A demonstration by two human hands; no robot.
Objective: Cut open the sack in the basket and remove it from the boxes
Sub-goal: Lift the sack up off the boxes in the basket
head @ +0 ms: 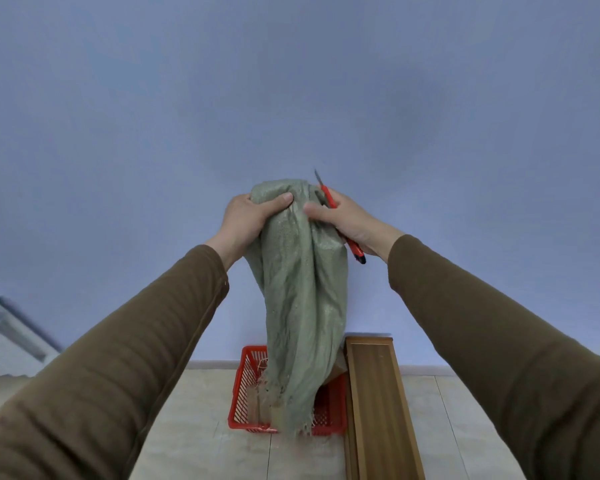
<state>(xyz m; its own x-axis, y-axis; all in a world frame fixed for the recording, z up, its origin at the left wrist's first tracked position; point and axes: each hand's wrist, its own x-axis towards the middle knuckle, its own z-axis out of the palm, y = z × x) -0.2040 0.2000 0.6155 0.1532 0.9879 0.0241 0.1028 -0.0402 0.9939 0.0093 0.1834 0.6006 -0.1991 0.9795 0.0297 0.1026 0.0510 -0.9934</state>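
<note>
A grey-green woven sack (302, 299) hangs from both my hands, held high in front of a blue wall. My left hand (250, 216) grips its bunched top from the left. My right hand (343, 220) grips the top from the right and also holds a red utility knife (340, 220), blade out and pointing up. The sack's frayed lower edge dangles over a red plastic basket (245, 386) on the floor. Pale boxes (278, 412) show inside the basket, mostly hidden behind the sack.
A long wooden panel (378, 403) lies on the tiled floor against the basket's right side. A white ridged object (11, 337) sits at the left edge. The blue wall stands close behind the basket.
</note>
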